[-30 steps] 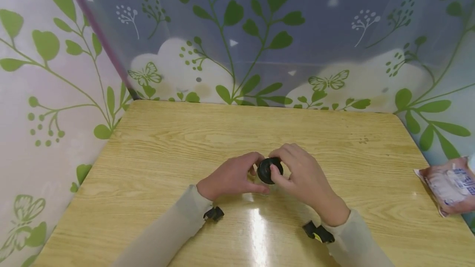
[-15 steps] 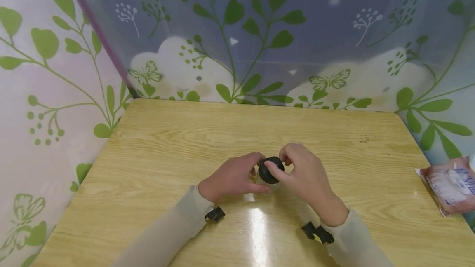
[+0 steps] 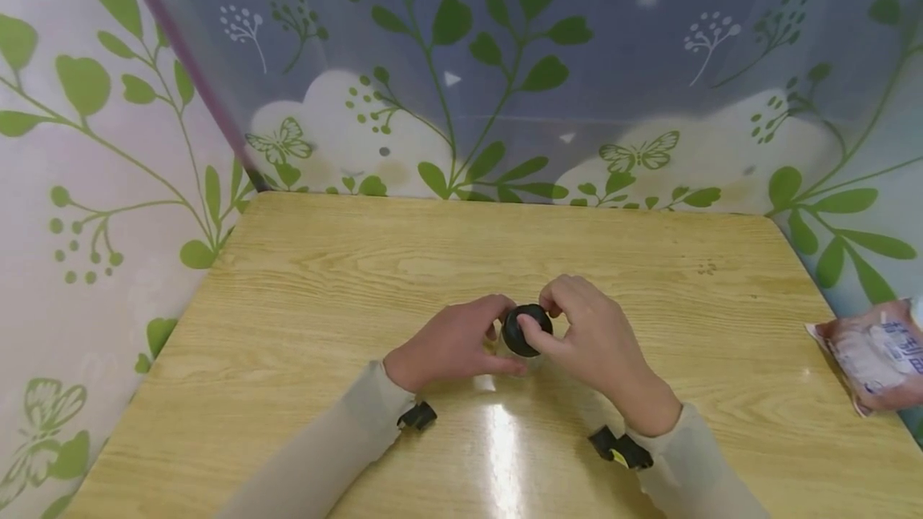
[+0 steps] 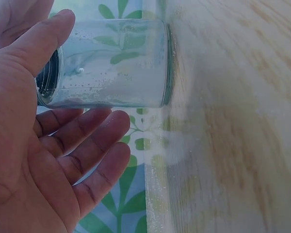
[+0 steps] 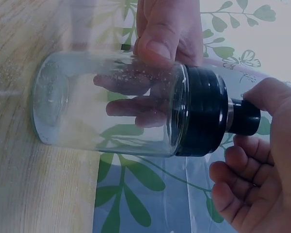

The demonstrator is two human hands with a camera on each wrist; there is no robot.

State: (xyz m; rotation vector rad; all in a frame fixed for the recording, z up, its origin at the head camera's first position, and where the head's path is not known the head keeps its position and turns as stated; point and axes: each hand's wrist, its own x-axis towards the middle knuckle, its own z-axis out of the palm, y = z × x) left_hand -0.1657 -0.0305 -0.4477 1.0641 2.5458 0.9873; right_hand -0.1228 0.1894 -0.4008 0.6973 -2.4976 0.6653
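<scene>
A clear glass jar stands on its base on the wooden table, with pale specks clinging inside. Its black lid carries a short black knob. My left hand holds the jar just below the lid, thumb on the near side and fingers on the far side; in the left wrist view the lower fingers spread away from the glass. Thumb and curled fingers of my right hand pinch the knob from the right. From above, that thumb covers part of the lid.
A pinkish-brown plastic packet with blue print lies at the table's right edge. Leaf-patterned panels enclose the table at the back and sides. Fine white grains dot the tabletop near the jar.
Compared with a second ago, my right fingers have drawn back from the lid's far edge and curled, and the thumb lies differently across the lid. My left hand holds its place.
</scene>
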